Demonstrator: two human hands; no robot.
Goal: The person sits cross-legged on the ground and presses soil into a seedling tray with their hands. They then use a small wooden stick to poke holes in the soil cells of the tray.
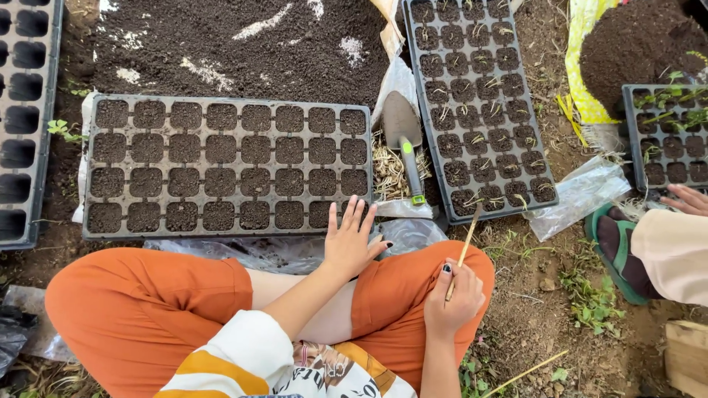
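Left hand: my left hand (350,243) lies flat at about 6 o'clock in the view, fingers spread apart and holding nothing, fingertips resting on the near right corner of the soil-filled tray (228,166).
Right hand: my right hand (453,298) sits at 5 o'clock, fingers closed around a thin wooden stick (464,250); the grip hides the lower end of the stick.
Stick: it slants up toward 1 o'clock, and its tip reaches the near edge of the planted tray (479,110); I cannot tell whether it touches soil there.
Soil-filled tray: black, its cells packed with dark soil, lying crosswise just past my knees; my left hand covers part of its nearest right cells.
Planted tray: at 1 o'clock, running lengthwise away from me, its far end cut off by the top of the frame; pale slips lie in the cells, too small for me to make out.
Trowel: a trowel (404,144) with a green and grey handle lies between the two trays, blade toward 12 o'clock, over a heap of pale dry stalks.
Empty tray: at 9 o'clock an unfilled black tray (22,118) is cut off by the left edge.
Soil heap: loose dark soil (236,44) spreads at 11 o'clock.
Another person: at 3 o'clock I see a hand (689,199), a pale sleeve and a foot in a green sandal (616,250); the rest is out of frame.
Legs: my orange trousers (140,309) fill the 7 o'clock area.
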